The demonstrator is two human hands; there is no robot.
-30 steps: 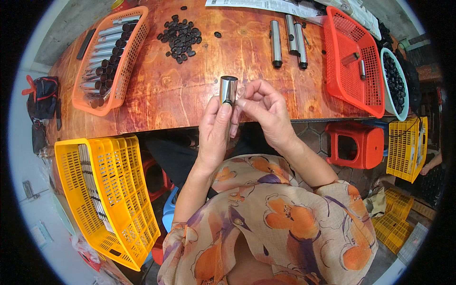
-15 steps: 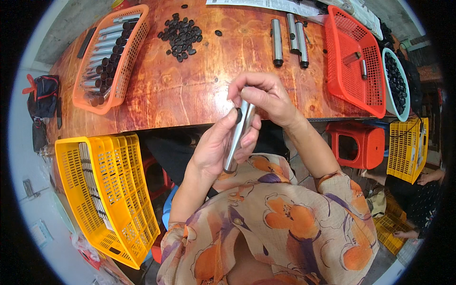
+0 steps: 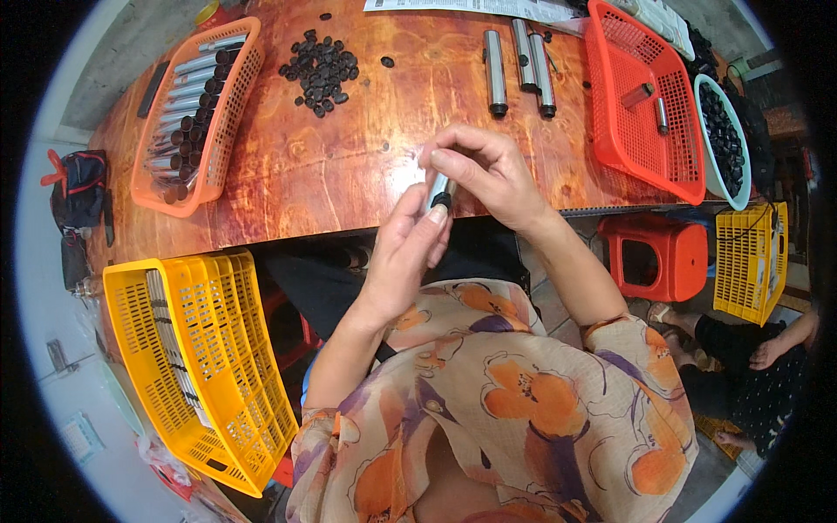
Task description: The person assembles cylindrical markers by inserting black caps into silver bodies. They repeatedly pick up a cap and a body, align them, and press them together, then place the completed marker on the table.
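A shiny silver metal tube [image 3: 441, 186] with a black part at its near end is held just in front of the table's edge. My left hand [image 3: 403, 253] is closed around it, the thumb pressed by the black part. The thumb and forefinger of my right hand [image 3: 493, 179] pinch at the tube's far end, and those fingertips partly hide it. Beyond my hands, several small black oval caps [image 3: 319, 74] lie in a loose pile. Three finished-looking silver tubes with black ends [image 3: 496, 74] lie at the table's far right.
An orange basket [image 3: 228, 131] of silver tubes stands at left, a red basket [image 3: 641, 170] with two short pieces at right. Beside that is a pale bowl [image 3: 744, 179] of black parts. Yellow crates [image 3: 248, 366] and a red stool [image 3: 689, 253] flank me; another person's hand [image 3: 767, 353] shows at right.
The tube has been swung in my left hand: its long silver side showed before, and now its black end faces me. My right fingers stay by its far end.
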